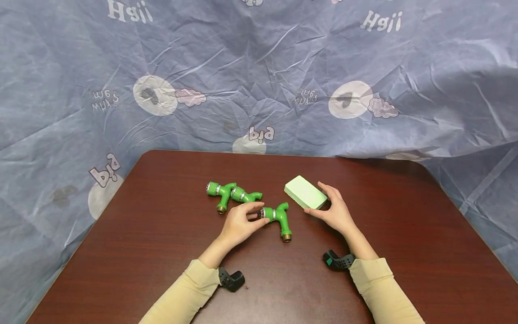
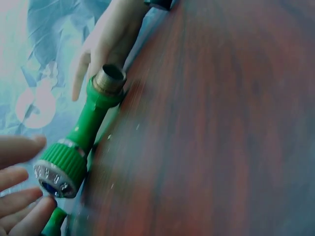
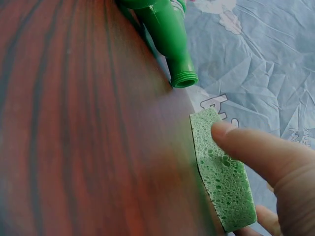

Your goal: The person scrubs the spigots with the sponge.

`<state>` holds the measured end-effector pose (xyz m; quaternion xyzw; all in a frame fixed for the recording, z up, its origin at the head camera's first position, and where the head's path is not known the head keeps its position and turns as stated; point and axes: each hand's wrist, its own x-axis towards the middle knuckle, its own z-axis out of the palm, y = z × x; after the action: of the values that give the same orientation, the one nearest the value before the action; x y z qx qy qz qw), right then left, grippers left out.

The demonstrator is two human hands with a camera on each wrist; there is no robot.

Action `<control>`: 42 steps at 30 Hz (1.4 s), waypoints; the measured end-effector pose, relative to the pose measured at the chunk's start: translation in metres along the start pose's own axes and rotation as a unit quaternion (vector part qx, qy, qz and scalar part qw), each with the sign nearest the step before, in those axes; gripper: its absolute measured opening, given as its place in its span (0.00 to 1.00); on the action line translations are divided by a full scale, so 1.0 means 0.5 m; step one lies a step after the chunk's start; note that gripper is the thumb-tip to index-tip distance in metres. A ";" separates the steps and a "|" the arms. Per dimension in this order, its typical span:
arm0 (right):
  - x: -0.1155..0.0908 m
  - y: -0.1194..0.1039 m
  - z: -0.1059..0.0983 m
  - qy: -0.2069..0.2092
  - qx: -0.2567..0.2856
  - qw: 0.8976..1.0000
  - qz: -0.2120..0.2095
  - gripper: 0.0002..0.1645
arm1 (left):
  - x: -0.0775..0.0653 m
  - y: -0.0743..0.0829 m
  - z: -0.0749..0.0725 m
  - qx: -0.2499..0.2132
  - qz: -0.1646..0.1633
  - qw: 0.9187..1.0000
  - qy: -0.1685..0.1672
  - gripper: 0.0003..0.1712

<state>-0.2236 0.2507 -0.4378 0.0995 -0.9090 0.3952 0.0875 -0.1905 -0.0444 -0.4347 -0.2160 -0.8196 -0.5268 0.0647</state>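
Note:
My left hand (image 1: 238, 225) has its thumb and fingers spread around the knob end of a green plastic faucet (image 1: 282, 220), which lies on the table with a brass-coloured threaded end toward me. In the left wrist view, a gap shows between the thumb (image 2: 22, 150) and the ribbed knob. A pale green sponge (image 1: 303, 192) lies to the right of that faucet. Around its right end my right hand (image 1: 337, 213) is spread, index finger apart from it. The right wrist view has the thumb (image 3: 246, 145) in front of the sponge's porous side; contact is unclear.
Two more green faucets lie farther back on the left: one faucet (image 1: 220, 193) at the far left, another faucet (image 1: 244, 195) beside it, partly behind my left hand. The brown table (image 1: 162, 252) ends at a blue patterned cloth (image 1: 259, 90) hung behind.

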 end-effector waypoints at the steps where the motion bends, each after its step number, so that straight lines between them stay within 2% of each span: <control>1: 0.000 0.001 0.000 0.001 0.005 1.000 0.001 0.55 | -0.001 0.001 0.002 0.014 0.001 1.000 0.002 0.26; 6: -0.001 0.003 0.000 -0.004 0.017 1.000 0.022 0.50 | -0.007 0.005 0.011 0.108 0.012 0.994 0.014 0.28; 11: -0.003 -0.001 -0.002 -0.012 0.002 0.998 0.055 0.48 | -0.013 0.004 0.024 0.208 0.054 0.975 0.046 0.28; 14: -0.003 -0.002 -0.002 -0.015 -0.001 0.998 0.061 0.46 | -0.017 0.001 0.030 0.238 0.076 0.966 0.063 0.28; 18: -0.003 -0.002 -0.003 -0.018 0.001 0.998 0.061 0.45 | -0.018 -0.004 0.035 0.253 0.095 0.960 0.075 0.27; 20: -0.002 -0.002 -0.003 -0.018 0.003 0.998 0.065 0.44 | -0.019 -0.004 0.036 0.243 0.102 0.961 0.080 0.27; 22: -0.002 -0.003 -0.003 -0.016 0.007 0.997 0.071 0.44 | -0.019 -0.005 0.037 0.212 0.105 0.968 0.083 0.25; 25: -0.001 -0.004 -0.004 -0.009 0.020 0.996 0.081 0.43 | -0.019 -0.007 0.039 0.135 0.092 0.983 0.082 0.24; 28: -0.001 -0.009 -0.006 0.004 0.044 0.996 0.081 0.42 | -0.019 -0.010 0.043 0.051 0.073 0.993 0.080 0.24; 32: 0.001 -0.018 -0.007 0.021 0.104 0.991 0.079 0.38 | -0.018 -0.011 0.045 -0.019 0.045 0.996 0.078 0.23; 35: 0.002 -0.025 -0.008 0.023 0.160 0.983 0.083 0.36 | -0.018 -0.008 0.046 -0.055 0.024 0.996 0.068 0.23; 38: 0.002 -0.035 -0.012 0.011 0.192 0.978 0.075 0.35 | -0.018 -0.006 0.046 -0.071 0.012 0.996 0.058 0.25; 42: 0.000 -0.055 -0.018 -0.014 0.225 0.973 0.045 0.33 | -0.018 -0.001 0.043 -0.061 0.005 0.997 0.053 0.27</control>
<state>-0.2161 0.2390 -0.4125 0.0813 -0.8017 0.5913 0.0320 -0.1800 -0.0281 -0.4475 -0.1952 -0.7803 -0.5862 0.0970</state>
